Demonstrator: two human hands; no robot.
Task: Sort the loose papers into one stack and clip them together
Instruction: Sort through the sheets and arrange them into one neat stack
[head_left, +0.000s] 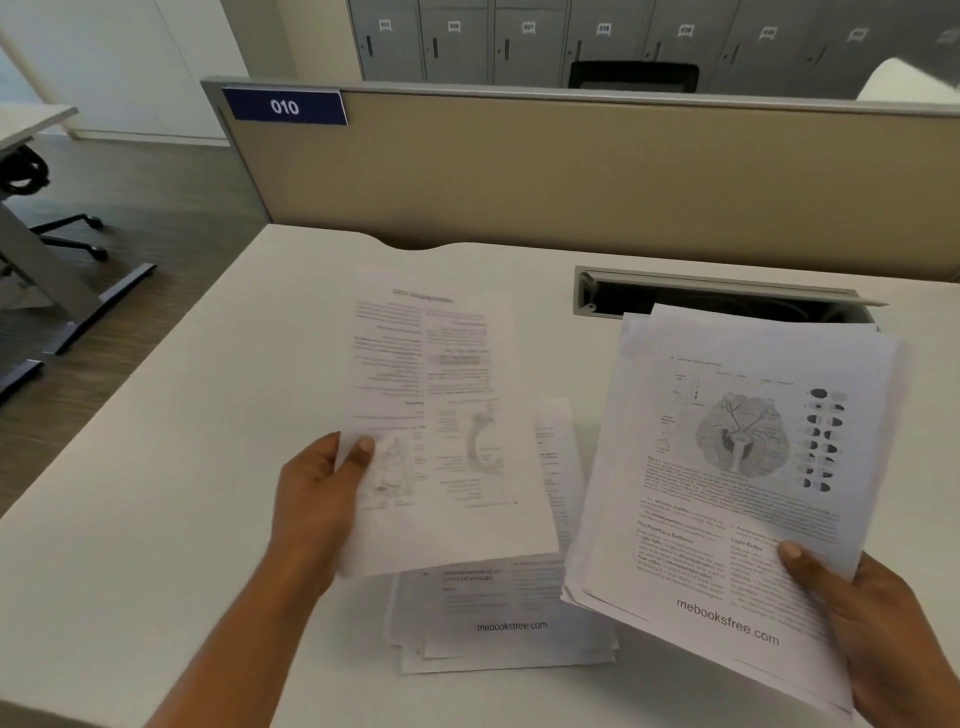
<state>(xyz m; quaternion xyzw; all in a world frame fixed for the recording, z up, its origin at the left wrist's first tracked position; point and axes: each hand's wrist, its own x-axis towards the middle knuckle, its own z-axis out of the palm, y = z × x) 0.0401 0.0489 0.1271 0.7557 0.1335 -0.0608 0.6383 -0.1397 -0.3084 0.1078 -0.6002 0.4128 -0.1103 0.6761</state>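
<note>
My left hand (317, 499) pinches a single printed sheet (441, 415) by its lower left edge and holds it lifted above the desk. My right hand (878, 623) grips a bundle of several printed pages (737, 467) at its lower right corner; the top page shows a brain diagram. Under and between both lies a loose pile of papers (504, 623) flat on the white desk (182, 467), partly hidden by the lifted sheet. No clip is in view.
A beige desk partition (571, 166) with a blue "010" label (284, 107) stands along the back. An open cable tray (701, 296) is sunk into the desk behind the held bundle. Grey lockers (519, 41) line the far wall. Another desk's legs (78, 291) stand at left.
</note>
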